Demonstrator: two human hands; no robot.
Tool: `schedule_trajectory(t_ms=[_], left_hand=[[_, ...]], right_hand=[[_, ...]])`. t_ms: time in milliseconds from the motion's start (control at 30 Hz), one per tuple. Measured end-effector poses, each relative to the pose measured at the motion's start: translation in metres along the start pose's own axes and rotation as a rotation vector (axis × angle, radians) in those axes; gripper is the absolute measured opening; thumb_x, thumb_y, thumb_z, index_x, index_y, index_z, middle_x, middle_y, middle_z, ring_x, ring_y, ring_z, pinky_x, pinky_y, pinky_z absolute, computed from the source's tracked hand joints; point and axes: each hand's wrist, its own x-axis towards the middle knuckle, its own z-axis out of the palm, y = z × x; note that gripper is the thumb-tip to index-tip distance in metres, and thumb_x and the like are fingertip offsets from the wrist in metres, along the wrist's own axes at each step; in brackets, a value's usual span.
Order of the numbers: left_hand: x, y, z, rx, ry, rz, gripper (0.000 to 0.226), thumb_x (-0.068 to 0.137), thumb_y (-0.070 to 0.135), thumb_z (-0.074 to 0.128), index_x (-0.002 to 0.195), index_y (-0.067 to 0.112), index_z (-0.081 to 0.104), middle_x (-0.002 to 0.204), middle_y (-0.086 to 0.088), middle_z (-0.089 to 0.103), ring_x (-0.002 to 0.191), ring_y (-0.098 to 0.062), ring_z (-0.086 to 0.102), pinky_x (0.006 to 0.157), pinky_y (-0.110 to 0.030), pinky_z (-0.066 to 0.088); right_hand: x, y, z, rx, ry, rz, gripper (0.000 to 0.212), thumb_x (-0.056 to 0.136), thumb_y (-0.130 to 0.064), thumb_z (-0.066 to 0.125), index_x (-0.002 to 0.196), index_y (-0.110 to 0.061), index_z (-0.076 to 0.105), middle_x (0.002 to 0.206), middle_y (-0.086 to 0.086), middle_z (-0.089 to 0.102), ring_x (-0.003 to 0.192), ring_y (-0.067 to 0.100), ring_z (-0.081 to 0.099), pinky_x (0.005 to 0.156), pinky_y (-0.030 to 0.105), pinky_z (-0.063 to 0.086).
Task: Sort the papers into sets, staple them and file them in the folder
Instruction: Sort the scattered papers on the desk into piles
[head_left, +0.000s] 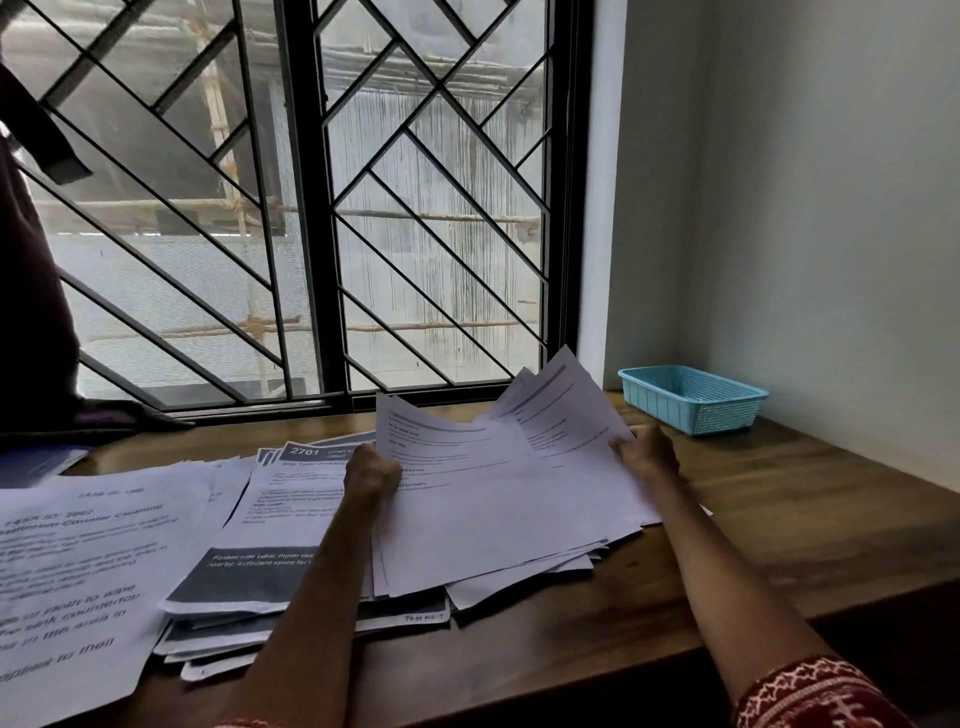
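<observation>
— While both arms reach forward over the wooden table (753, 525), what's the left hand (373, 474) doing?

— Fingers curled, gripping the left edge of a fanned sheaf of papers (498, 499), lifted at the far end, near edges resting on the table.

— And left of it?

— More printed sheets (93, 561) spread flat, and a stack with dark bands (260, 582) beside them.

— The right hand (647, 451)?

— Pinching the sheaf's right edge, well apart from the left.

— Any container?

— A blue mesh basket (693, 397) at the far right corner; I can't see anything inside.
</observation>
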Motion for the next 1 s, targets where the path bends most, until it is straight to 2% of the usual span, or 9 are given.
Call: schedule_trajectory(t_ms=[200, 367, 467, 533, 633, 833, 900, 1000], left_hand=[[-0.001, 0.000, -0.001, -0.005, -0.002, -0.017, 0.035, 0.076, -0.004, 0.059, 0.111, 0.000, 0.062, 0.111, -0.020, 0.065, 0.101, -0.033, 0.060, 0.081, -0.032, 0.048], [-0.001, 0.001, -0.001, 0.010, -0.011, -0.020, 0.038, 0.077, -0.004, 0.058, 0.115, 0.000, 0.060, 0.115, -0.019, 0.063, 0.105, -0.033, 0.059, 0.084, -0.033, 0.048], [-0.002, -0.001, -0.002, 0.015, -0.009, -0.034, 0.038, 0.076, -0.003, 0.057, 0.114, 0.000, 0.060, 0.113, -0.018, 0.064, 0.104, -0.033, 0.059, 0.079, -0.031, 0.047], [-0.002, -0.003, -0.004, 0.025, 0.001, -0.049, 0.038, 0.075, -0.002, 0.057, 0.113, 0.000, 0.061, 0.113, -0.017, 0.064, 0.104, -0.034, 0.059, 0.076, -0.029, 0.044], [-0.001, -0.004, -0.004, 0.042, 0.021, -0.075, 0.038, 0.076, -0.001, 0.057, 0.114, -0.002, 0.060, 0.114, -0.020, 0.063, 0.106, -0.036, 0.058, 0.079, -0.032, 0.046], [-0.005, 0.000, -0.004, 0.072, 0.038, -0.102, 0.035, 0.082, 0.001, 0.058, 0.116, -0.005, 0.057, 0.118, -0.023, 0.060, 0.110, -0.037, 0.057, 0.088, -0.037, 0.047], [-0.007, 0.002, -0.004, 0.073, 0.037, -0.096, 0.034, 0.083, 0.001, 0.058, 0.117, -0.005, 0.057, 0.119, -0.023, 0.060, 0.110, -0.037, 0.056, 0.086, -0.036, 0.047], [-0.010, 0.005, -0.004, 0.066, 0.034, -0.092, 0.036, 0.084, 0.002, 0.058, 0.120, -0.004, 0.055, 0.121, -0.022, 0.059, 0.111, -0.036, 0.056, 0.087, -0.036, 0.047]], right_hand=[[-0.002, -0.004, -0.008, -0.017, 0.064, 0.026, 0.032, 0.086, -0.022, 0.064, 0.115, -0.010, 0.065, 0.116, 0.015, 0.065, 0.108, 0.033, 0.058, 0.095, 0.043, 0.044], [-0.008, -0.006, -0.016, 0.105, 0.281, 0.074, 0.029, 0.090, -0.016, 0.057, 0.113, 0.000, 0.065, 0.115, 0.021, 0.064, 0.107, 0.035, 0.058, 0.085, 0.036, 0.046], [-0.011, -0.008, -0.024, 0.258, 0.417, 0.119, 0.027, 0.091, -0.018, 0.054, 0.106, 0.002, 0.064, 0.110, 0.024, 0.064, 0.103, 0.037, 0.059, 0.082, 0.037, 0.045], [-0.014, -0.011, -0.031, 0.418, 0.531, 0.188, 0.030, 0.094, -0.020, 0.051, 0.110, 0.002, 0.062, 0.113, 0.025, 0.063, 0.106, 0.038, 0.058, 0.084, 0.038, 0.044], [-0.015, -0.014, -0.036, 0.612, 0.616, 0.274, 0.036, 0.096, -0.022, 0.049, 0.115, 0.007, 0.058, 0.118, 0.027, 0.059, 0.109, 0.038, 0.056, 0.088, 0.038, 0.042], [-0.015, -0.013, -0.033, 0.843, 0.523, 0.410, 0.045, 0.096, -0.021, 0.051, 0.132, 0.006, 0.045, 0.135, 0.025, 0.046, 0.122, 0.036, 0.047, 0.097, 0.036, 0.040], [-0.014, -0.012, -0.029, 0.874, 0.457, 0.397, 0.042, 0.093, -0.019, 0.056, 0.127, 0.006, 0.051, 0.128, 0.025, 0.054, 0.114, 0.037, 0.054, 0.093, 0.038, 0.045], [-0.012, -0.012, -0.024, 0.864, 0.346, 0.293, 0.036, 0.090, -0.013, 0.059, 0.120, 0.007, 0.056, 0.116, 0.023, 0.060, 0.099, 0.031, 0.059, 0.081, 0.033, 0.046]])
